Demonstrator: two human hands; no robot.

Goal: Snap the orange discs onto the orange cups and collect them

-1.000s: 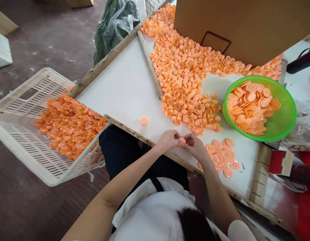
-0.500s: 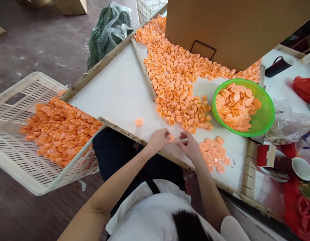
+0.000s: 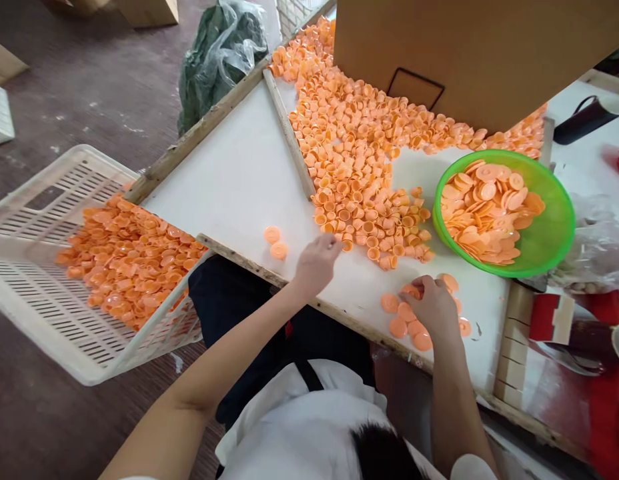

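Observation:
My left hand [image 3: 315, 265] is over the white table with its fingertips pinched together at the near edge of a heap of small orange cups [image 3: 357, 180]. Its fingers hide whatever may be between them; one cup [image 3: 347, 244] sits right beside the tips. On the right, my right hand [image 3: 433, 303] reaches down into a loose group of flat orange discs [image 3: 398, 327], thumb and fingers closed on one disc [image 3: 412, 291]. Left of my left hand, two round orange pieces [image 3: 278, 251] lie side by side on the table.
A green bowl [image 3: 564, 233] of orange discs stands right of the cups. At my left is a white slatted basket [image 3: 84, 360] filled with orange pieces. Wooden strips [image 3: 289, 137] edge and divide the table. A large cardboard box [image 3: 439, 53] stands behind the heap.
My hands have moved apart: the left to the cup heap, the right to the discs. A second orange piece now lies at the left. The view has shifted slightly.

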